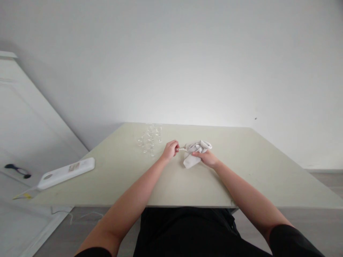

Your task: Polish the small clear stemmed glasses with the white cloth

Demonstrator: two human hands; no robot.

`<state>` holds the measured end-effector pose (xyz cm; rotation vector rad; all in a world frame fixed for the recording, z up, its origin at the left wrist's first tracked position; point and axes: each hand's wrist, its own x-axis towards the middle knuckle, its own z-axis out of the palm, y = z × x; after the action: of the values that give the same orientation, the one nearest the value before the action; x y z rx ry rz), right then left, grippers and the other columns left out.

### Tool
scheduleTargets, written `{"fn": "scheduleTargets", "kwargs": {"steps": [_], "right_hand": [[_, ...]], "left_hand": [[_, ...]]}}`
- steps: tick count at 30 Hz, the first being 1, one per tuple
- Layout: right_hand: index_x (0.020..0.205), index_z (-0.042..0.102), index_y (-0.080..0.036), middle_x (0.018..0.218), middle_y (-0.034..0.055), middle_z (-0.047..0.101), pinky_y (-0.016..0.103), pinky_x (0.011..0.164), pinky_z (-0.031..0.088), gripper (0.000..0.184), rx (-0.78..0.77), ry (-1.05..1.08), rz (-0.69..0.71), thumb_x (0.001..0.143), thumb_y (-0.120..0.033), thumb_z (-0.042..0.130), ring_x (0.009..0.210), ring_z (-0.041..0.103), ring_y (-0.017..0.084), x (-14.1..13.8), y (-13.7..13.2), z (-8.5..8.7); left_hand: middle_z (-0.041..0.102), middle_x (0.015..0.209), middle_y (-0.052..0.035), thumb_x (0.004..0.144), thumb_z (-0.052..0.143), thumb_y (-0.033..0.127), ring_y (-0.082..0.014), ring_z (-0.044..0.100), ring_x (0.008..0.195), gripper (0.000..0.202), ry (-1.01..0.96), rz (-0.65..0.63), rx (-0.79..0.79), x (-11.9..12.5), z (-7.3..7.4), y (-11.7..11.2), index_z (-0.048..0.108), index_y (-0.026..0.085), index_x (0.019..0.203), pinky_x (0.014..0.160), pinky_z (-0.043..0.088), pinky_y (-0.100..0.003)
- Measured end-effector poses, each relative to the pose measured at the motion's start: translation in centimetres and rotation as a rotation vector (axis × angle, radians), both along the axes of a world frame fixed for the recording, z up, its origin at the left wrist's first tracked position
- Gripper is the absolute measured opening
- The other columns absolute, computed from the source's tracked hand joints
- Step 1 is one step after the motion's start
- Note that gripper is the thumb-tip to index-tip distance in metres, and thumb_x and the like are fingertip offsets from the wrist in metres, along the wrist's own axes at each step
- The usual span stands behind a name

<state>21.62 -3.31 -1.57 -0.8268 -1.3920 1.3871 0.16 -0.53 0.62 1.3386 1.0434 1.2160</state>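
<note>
A clear stemmed glass [190,146] lies sideways between my hands, its bowl partly wrapped by a white cloth [193,159]. My left hand [170,150] is closed around the foot end of the stem, and the foot itself is mostly hidden by the fingers. From the right, my right hand [206,157] grips the cloth against the bowl, thumb pointing left. A loose flap of cloth hangs toward the table below the glass. Just left of my left hand stand several clear stemmed glasses [151,139], grouped closely together.
The pale table [214,185] reaches to the grey-white wall [187,64]. A long white device [68,172] with a cable lies at the table's left edge. Beside it stands a white cabinet [29,117] with a dark handle [18,170].
</note>
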Motion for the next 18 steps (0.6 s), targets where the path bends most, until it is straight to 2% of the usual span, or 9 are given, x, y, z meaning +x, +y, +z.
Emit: {"fn": "scheduleTargets", "kwargs": {"steps": [3,7,12,14,18], "right_hand": [[0.099,0.069,-0.024,0.1,0.005,0.077,0.041,0.092,0.057,0.05,-0.018,0.134,-0.065,0.062,-0.049,0.092,0.098,0.071,0.027,-0.3,-0.1,0.3],[0.102,0.066,-0.027,0.1,0.0065,0.078,0.046,0.092,0.058,0.054,-0.017,0.195,-0.175,0.066,-0.061,0.086,0.103,0.072,0.032,-0.5,0.5,0.0],[0.103,0.064,-0.026,0.094,0.0075,0.078,0.046,0.084,0.061,0.061,-0.03,0.213,-0.26,0.074,-0.08,0.067,0.102,0.073,0.033,-0.1,1.2,-0.3],[0.101,0.065,-0.025,0.092,0.0081,0.078,0.044,0.084,0.061,0.061,-0.05,0.183,-0.233,0.072,-0.078,0.072,0.101,0.074,0.033,-0.2,1.0,-0.2],[0.1,0.07,-0.022,0.094,0.007,0.079,0.04,0.088,0.059,0.057,-0.075,0.157,-0.214,0.063,-0.063,0.087,0.098,0.073,0.03,-1.0,0.1,0.4]], "left_hand": [[0.053,0.055,0.0036,0.08,0.065,0.042,-0.0079,0.047,0.042,0.029,0.031,-0.072,-0.001,0.3,-0.1,-0.3,0.054,0.019,0.068,0.04,0.029,-0.019],[0.062,0.071,0.0006,0.074,0.079,0.052,-0.0124,0.06,0.059,0.041,0.087,-0.308,0.041,0.9,-0.5,-0.8,0.058,0.018,0.083,0.044,0.036,-0.018],[0.062,0.089,-0.0007,0.068,0.088,0.055,-0.0135,0.06,0.077,0.057,0.125,-0.483,0.102,1.6,-1.5,-1.1,0.057,0.019,0.099,0.058,0.046,-0.02],[0.06,0.091,-0.0004,0.067,0.089,0.055,-0.0135,0.058,0.08,0.059,0.123,-0.499,0.133,1.6,-1.9,-1.0,0.056,0.02,0.101,0.062,0.046,-0.021],[0.06,0.095,-0.0023,0.072,0.085,0.059,-0.0157,0.058,0.087,0.058,0.111,-0.495,0.21,1.5,-2.0,-1.0,0.055,0.021,0.105,0.069,0.047,-0.024]]}}
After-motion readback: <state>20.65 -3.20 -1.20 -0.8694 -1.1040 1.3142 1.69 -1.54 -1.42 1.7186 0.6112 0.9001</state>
